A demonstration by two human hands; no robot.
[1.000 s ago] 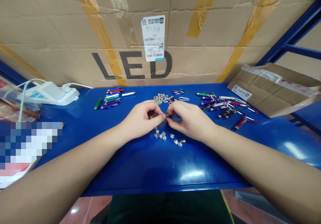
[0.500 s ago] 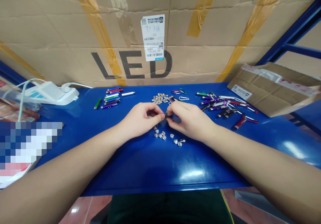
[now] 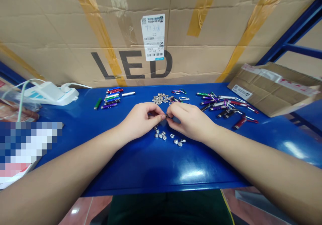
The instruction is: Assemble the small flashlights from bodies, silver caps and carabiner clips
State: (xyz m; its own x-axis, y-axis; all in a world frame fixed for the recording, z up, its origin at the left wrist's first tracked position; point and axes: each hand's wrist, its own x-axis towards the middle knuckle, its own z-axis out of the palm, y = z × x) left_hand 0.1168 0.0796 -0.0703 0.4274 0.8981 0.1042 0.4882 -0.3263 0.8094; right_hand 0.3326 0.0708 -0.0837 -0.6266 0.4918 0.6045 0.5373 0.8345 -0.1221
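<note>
My left hand (image 3: 146,120) and my right hand (image 3: 189,121) meet above the blue table (image 3: 141,171), fingertips pinched together. Between them is a small dark metallic piece (image 3: 166,116), mostly hidden by the fingers; its kind cannot be made out. Just below the hands lie several silver slotted caps (image 3: 161,135). Beyond the fingertips is a cluster of button cells (image 3: 161,98). Loose carabiner clips (image 3: 184,98) lie behind my right hand, some partly covered by it.
At the left lie several coloured metal tubes (image 3: 112,97); at the right, a pile of small torches with carabiners (image 3: 226,105). A cardboard box (image 3: 271,87) stands at the back right, a white power strip (image 3: 52,95) at the back left. A large LED carton (image 3: 196,60) closes off the rear.
Almost nothing has moved. Both hands stay together on the small piece, with only a slight shift of the fingers.
</note>
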